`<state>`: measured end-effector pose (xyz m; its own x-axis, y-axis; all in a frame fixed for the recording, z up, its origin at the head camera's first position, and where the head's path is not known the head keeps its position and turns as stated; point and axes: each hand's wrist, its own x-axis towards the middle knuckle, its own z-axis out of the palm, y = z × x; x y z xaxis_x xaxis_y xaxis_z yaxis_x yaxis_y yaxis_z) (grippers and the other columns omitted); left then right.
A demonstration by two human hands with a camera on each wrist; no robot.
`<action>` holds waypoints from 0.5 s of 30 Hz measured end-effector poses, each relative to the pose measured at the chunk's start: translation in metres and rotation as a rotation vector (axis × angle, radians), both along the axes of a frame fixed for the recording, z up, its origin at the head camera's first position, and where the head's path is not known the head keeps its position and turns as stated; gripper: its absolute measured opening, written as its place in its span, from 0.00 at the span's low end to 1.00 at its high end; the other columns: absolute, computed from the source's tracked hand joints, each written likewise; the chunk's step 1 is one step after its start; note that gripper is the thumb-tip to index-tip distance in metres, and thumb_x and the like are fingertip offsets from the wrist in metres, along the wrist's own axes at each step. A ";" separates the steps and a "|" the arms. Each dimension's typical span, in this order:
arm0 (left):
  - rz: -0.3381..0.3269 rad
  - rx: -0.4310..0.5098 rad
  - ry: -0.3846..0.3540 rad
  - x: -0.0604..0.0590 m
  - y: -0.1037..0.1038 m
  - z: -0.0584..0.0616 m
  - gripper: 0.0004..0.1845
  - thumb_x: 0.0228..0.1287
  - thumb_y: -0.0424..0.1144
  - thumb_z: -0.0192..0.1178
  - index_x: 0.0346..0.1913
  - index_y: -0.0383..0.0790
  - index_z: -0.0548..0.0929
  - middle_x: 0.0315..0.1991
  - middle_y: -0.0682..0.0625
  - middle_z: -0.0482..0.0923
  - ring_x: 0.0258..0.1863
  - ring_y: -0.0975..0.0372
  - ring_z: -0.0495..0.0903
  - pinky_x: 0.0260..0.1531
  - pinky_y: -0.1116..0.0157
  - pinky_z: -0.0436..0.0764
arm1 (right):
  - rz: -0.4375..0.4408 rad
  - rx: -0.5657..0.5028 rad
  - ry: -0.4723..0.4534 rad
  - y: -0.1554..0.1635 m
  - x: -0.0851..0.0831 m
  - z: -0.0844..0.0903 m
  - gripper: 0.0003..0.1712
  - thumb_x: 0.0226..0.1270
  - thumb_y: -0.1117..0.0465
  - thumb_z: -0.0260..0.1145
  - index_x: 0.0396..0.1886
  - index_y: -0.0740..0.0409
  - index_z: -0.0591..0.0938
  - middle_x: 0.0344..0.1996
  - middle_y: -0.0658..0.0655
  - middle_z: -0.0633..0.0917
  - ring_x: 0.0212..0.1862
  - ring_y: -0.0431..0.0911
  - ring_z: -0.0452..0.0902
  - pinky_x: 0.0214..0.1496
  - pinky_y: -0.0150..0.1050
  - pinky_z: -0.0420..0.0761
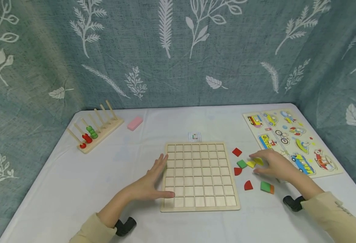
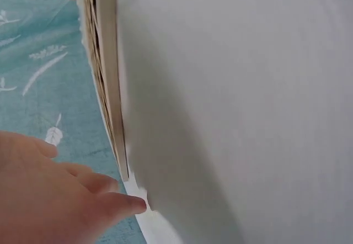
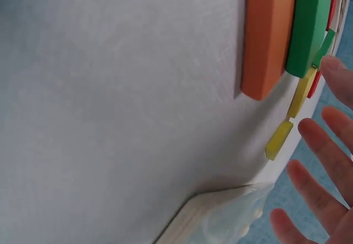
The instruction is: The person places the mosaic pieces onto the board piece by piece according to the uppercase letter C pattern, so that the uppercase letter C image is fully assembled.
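A wooden grid board point(image 1: 200, 208) with square compartments lies flat at the middle of the table. At its left edge my left hand point(image 1: 147, 185) is spread, fingers along the side and thumb over the near-left corner. My right hand point(image 1: 272, 164) hovers with parted fingers over two yellow pieces point(image 1: 251, 164), holding nothing. Around them lie a green piece point(image 1: 242, 164), a red square point(image 1: 237, 152) and two red quarter-round pieces point(image 1: 248, 185). Closer to me, a green block point(image 3: 309, 28) sits beside an orange block point(image 3: 265, 40), both large in the right wrist view.
Behind the board lies a small pattern card point(image 1: 195, 137). A vehicle picture puzzle point(image 1: 290, 135) occupies the right side, its near corner under the right forearm. Back left stand a peg rack point(image 1: 105, 132) with red and green beads and a pink block point(image 1: 134, 123). A patterned curtain hangs behind.
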<state>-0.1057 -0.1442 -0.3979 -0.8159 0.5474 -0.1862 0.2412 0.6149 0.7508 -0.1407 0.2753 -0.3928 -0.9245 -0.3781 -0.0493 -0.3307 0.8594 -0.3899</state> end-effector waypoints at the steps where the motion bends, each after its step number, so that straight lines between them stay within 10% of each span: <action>1: -0.002 0.005 -0.006 0.000 0.001 0.000 0.61 0.48 0.57 0.66 0.72 0.46 0.31 0.71 0.43 0.23 0.69 0.49 0.25 0.61 0.40 0.34 | 0.000 0.001 0.000 0.000 0.000 -0.001 0.28 0.46 0.59 0.74 0.50 0.60 0.80 0.48 0.59 0.81 0.53 0.58 0.71 0.53 0.55 0.71; 15: 0.028 0.004 -0.007 0.009 0.008 -0.009 0.64 0.41 0.55 0.71 0.72 0.43 0.36 0.71 0.42 0.22 0.68 0.47 0.25 0.60 0.39 0.30 | -0.022 0.031 0.010 -0.006 -0.004 -0.003 0.23 0.46 0.59 0.74 0.45 0.59 0.83 0.41 0.55 0.84 0.47 0.54 0.75 0.49 0.53 0.72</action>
